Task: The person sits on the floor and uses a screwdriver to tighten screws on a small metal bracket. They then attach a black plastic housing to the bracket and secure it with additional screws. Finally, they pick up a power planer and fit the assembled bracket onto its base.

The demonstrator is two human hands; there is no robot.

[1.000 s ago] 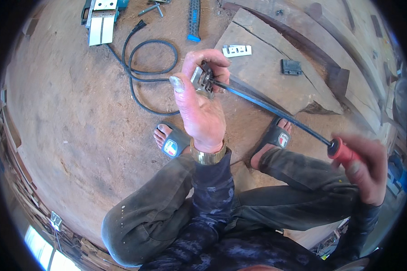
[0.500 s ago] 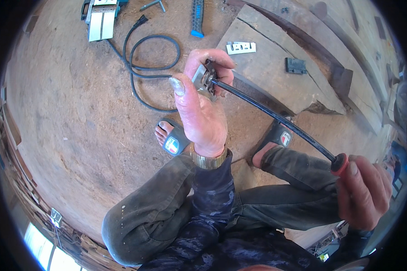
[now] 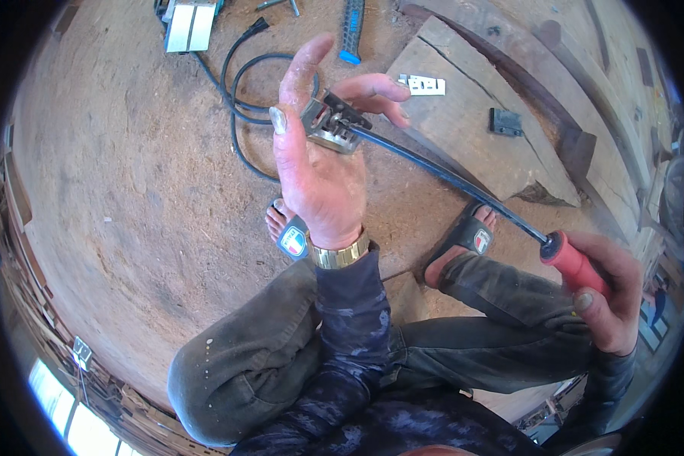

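My left hand (image 3: 323, 182), palm up with a gold watch on the wrist, holds a small metal block (image 3: 333, 128) between thumb and fingers. Its index finger is stretched away from the block. In my right hand (image 3: 618, 304) is the red handle of a long screwdriver (image 3: 574, 262). The dark screwdriver shaft (image 3: 448, 176) slants up to the left, and its tip meets the block in my left hand. The fingers partly cover the block's edges.
A wooden slab (image 3: 463, 137) bears a slotted silver plate (image 3: 425, 85) and a black block (image 3: 505, 121). A power tool with a silver base (image 3: 190, 29), a black cord (image 3: 232, 99) and a blue-and-black handle (image 3: 351, 34) lie on the dusty floor.
My left index finger has straightened off the metal block, which is turned in the hand. My right hand has shifted left and up, opening its grip so more of the red handle shows.
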